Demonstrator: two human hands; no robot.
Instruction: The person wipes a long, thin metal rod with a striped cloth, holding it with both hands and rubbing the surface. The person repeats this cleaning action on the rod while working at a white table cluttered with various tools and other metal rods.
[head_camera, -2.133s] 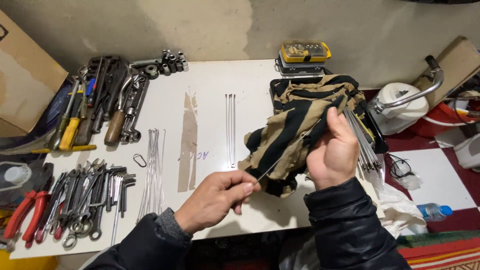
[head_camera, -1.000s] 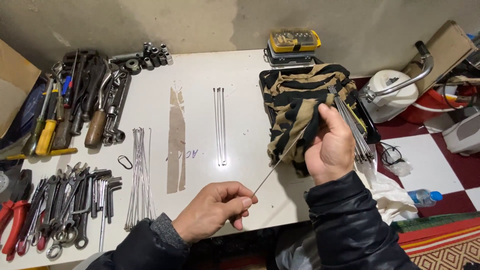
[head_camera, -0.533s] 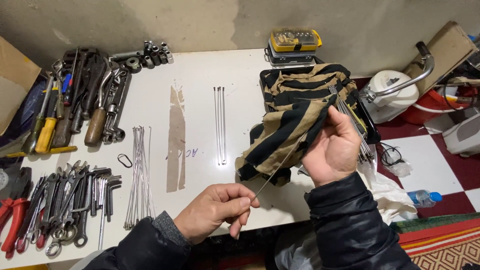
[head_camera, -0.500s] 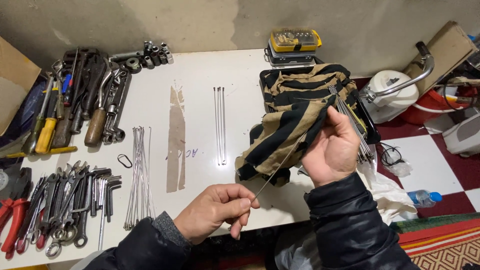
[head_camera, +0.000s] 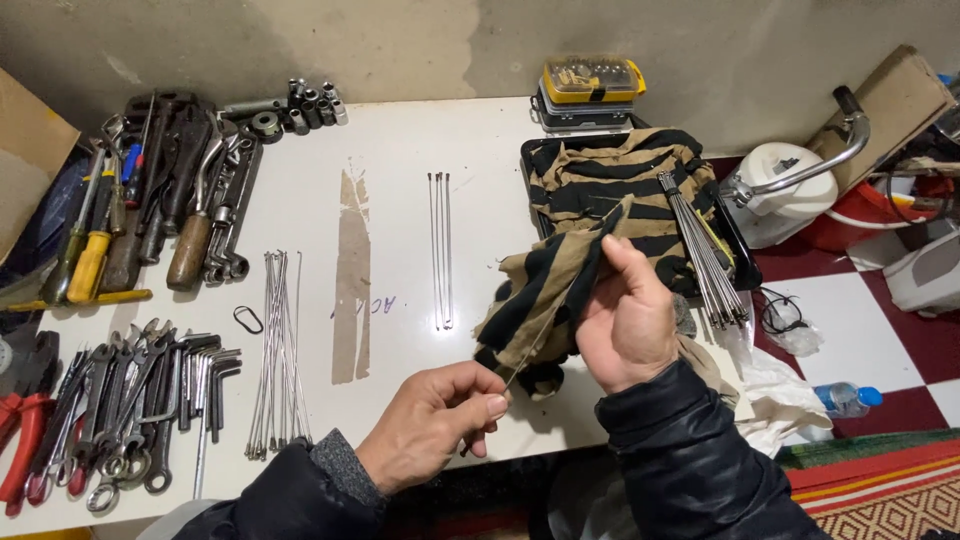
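Wiping seems the step now: the left hand (head_camera: 435, 420) pinches one thin spoke (head_camera: 530, 345) at its lower end, at 5 o'clock of the white table (head_camera: 400, 160), while the right hand (head_camera: 625, 325) closes the striped rag (head_camera: 560, 290) around it. Next needs steady pulling, I think. Wrenches (head_camera: 120, 400) lie at 9 o'clock; red-white floor tiles (head_camera: 850, 340) at 3.

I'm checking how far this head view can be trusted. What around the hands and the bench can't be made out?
- Thin spoke, head view: its upper part is hidden inside the striped cloth pinched by the right hand.
- Spoke's lower end: covered by the left hand fingers.
- Red pliers: cut off by the left edge.
- Yellow-lidded case: contents too small.
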